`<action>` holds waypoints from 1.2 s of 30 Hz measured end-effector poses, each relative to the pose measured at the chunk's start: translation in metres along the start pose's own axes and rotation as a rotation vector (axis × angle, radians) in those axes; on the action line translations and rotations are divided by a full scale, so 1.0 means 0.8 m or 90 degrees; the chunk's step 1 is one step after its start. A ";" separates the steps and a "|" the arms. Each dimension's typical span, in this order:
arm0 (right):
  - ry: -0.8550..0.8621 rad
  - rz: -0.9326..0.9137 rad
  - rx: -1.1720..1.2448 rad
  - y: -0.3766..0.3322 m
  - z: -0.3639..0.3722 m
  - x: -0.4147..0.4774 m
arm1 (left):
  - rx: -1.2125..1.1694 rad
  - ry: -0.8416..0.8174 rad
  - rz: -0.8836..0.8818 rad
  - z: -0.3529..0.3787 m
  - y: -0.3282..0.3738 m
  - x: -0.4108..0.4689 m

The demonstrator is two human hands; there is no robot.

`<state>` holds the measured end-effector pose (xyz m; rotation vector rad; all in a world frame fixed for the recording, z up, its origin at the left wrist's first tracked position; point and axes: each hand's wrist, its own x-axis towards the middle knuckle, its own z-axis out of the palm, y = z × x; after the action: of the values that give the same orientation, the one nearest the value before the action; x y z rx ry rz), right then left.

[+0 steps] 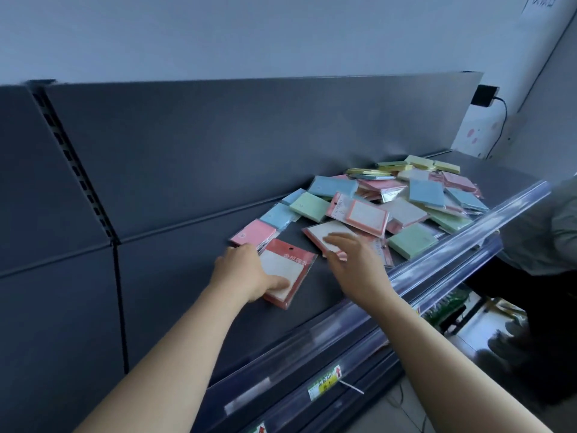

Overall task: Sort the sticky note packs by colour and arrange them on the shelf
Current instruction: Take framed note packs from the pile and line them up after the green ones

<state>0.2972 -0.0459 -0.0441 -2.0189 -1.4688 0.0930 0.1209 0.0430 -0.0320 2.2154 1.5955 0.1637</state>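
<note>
The left hand point(246, 273) holds a red pack point(288, 270) of sticky notes. Its thumb presses on top and its fingers point(245, 249) curl round the far edge, so the pack is gripped. The pack sits low over a bare part of the shelf point(327, 295), away from the big heap. I think this is where the red ones will go, so the hand keeps it flat and ready to put down.

The right hand point(352, 260) reaches for a second red pack point(324, 228). Its fingers point(335, 238) lie mostly straight on top of it, touching but not yet gripping. That pack looks the same colour as the first, so it likely goes with it.

The other packs lie in a messy pile point(406, 198) farther right on the shelf. Blue, green, pink and yellow ones are all mixed and lean on each other. A pink pack point(253, 232) lies just beside the left hand, with a blue pack point(278, 215) and a green pack point(309, 206) next to it. These three lie close to the bare spot and could get bumped.

A clear rail point(437, 267) runs along the front edge of the shelf. It should stop packs sliding off, but hands must lift over it. The dark back wall point(218, 151) closes the far side. A person's grey sleeve point(562, 220) shows at the right, near the pile's end.
</note>
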 end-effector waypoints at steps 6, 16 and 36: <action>-0.073 0.028 -0.106 0.036 0.003 0.031 | -0.054 -0.004 -0.094 -0.004 -0.003 -0.023; -0.190 0.004 -0.010 0.042 -0.012 0.026 | -0.329 0.241 -0.161 0.015 0.002 -0.066; -0.121 0.055 0.421 -0.012 -0.029 0.037 | -0.478 0.386 -0.129 0.005 -0.014 -0.107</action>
<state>0.3097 -0.0283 -0.0118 -1.5502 -1.2382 0.7244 0.0832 -0.0348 -0.0278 1.4676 1.6383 1.2421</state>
